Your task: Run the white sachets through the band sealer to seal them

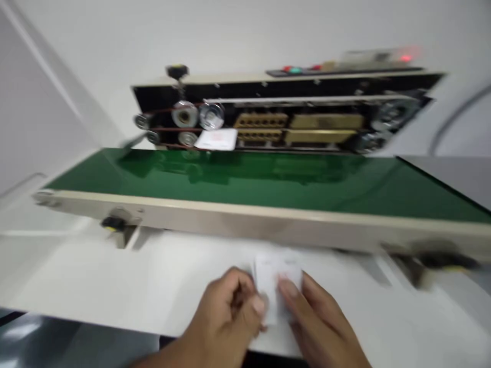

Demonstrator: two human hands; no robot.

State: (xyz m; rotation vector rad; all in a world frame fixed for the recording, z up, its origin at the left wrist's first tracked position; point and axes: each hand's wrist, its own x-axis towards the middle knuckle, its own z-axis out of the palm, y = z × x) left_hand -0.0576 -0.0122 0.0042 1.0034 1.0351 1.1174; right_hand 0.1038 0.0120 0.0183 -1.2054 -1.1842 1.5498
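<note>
Holding: a white packet (269, 278), upright between the two hands at the near middle of the scene, over the bench (199, 255) and just short of the machine's front rail.
Left hand: the left hand (222, 312) has its fingers curled inward and its thumb tip pinching the packet's left edge.
Right hand: the right hand (326, 322) pinches the right part, thumb laid flat across the front, fingers behind.
Packet face: white with a faint red marking near the right thumb; blur hides any wording, and I cannot tell whether one layer or several are held.
Belt: a glossy green belt (245, 179) runs left to right beyond the hands, edged on the near side by a pale rail (230, 217).
Second packet: another white packet (217, 139), also marked in red, sits tilted at the machine's rollers (185, 114), above the belt's far side and left of the brass blocks (326, 129).
Machine top: coloured buttons (295, 69) toward the right, and a glowing red light (405, 58) farther right.
Knobs: a black knob (114, 223) below the rail at left, a blurred dark one (441, 259) at right.
</note>
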